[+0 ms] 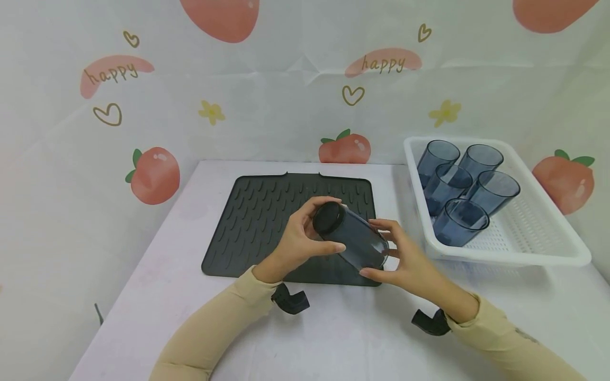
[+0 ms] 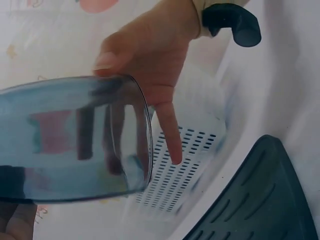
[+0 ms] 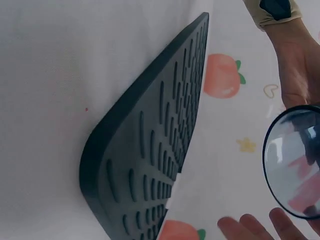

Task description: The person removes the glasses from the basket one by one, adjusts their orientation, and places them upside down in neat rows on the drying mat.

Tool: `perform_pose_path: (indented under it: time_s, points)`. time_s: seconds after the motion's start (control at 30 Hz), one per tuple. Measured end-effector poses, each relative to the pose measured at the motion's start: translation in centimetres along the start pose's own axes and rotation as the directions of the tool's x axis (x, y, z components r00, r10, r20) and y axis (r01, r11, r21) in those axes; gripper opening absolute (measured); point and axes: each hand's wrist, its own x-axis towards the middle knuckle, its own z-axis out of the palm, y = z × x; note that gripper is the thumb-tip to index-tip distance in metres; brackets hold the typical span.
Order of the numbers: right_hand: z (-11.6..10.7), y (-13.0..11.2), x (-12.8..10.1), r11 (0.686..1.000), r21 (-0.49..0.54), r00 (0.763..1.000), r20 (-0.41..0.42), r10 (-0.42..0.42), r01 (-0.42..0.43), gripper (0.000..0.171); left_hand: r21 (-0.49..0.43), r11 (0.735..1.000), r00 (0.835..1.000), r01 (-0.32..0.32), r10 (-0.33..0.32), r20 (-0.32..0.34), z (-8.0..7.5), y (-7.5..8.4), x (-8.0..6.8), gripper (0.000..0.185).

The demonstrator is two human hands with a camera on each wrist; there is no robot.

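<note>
Tumbler (image 1: 352, 236) held sideways in both hands, frame centre, above mat (image 1: 267, 222).
Base toward left hand (image 1: 300, 241), rim toward right hand (image 1: 405, 259); fingers curled round each end, long axis slanting lower right.

The blue-grey translucent plastic tumbler (image 1: 355, 238) looks glossy; the dark ribbed rubber mat (image 1: 267, 211) matt; the white perforated plastic basket (image 1: 529, 233) smooth.

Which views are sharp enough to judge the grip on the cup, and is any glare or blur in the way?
Head view: even, soft light, sharp; both hands, left hand and right hand, hold the blue cup over the mat. Left wrist view: cup very close, soft, with reflections in its wall. Right wrist view: cup rim cut off by the frame; mat sharp.
</note>
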Motion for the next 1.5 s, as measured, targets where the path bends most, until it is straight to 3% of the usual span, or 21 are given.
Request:
perform_pose_path:
  time_s: [0.37,0.7,0.87,1.0,1.13,1.5]
  points:
    - [-0.5,0.6,-0.3,1.000,-0.019,0.999,0.032,0.022,-0.022,0.082,0.024,1.000,0.999,-0.012,0.013,-0.034,-0.5,0.1,0.2,0.077]
    - [-0.7,1.8,-0.6,0.993,-0.112,0.994,0.091,0.053,-0.042,0.050,-0.027,0.999,1.000,-0.022,0.022,-0.017,-0.8,0.2,0.1,0.078]
    - [-0.7,1.8,-0.7,0.982,-0.169,0.984,0.137,0.112,-0.089,0.033,-0.009,0.999,0.999,-0.036,0.035,-0.036,-0.8,0.3,0.1,0.083]
    - [-0.6,1.7,-0.6,0.968,-0.211,0.974,0.151,0.168,-0.135,0.030,-0.004,1.000,0.997,-0.026,0.025,-0.069,-0.8,0.4,0.2,0.088]
    - [-0.4,1.9,-0.7,0.965,-0.229,0.972,0.162,0.171,-0.131,0.027,0.003,1.000,0.996,-0.030,0.030,-0.090,-1.0,0.3,0.2,0.089]
    - [-0.3,1.8,-0.8,0.961,-0.251,0.974,0.164,0.157,-0.113,0.023,0.012,0.997,0.995,-0.077,0.077,-0.069,-1.3,0.3,0.4,0.085]
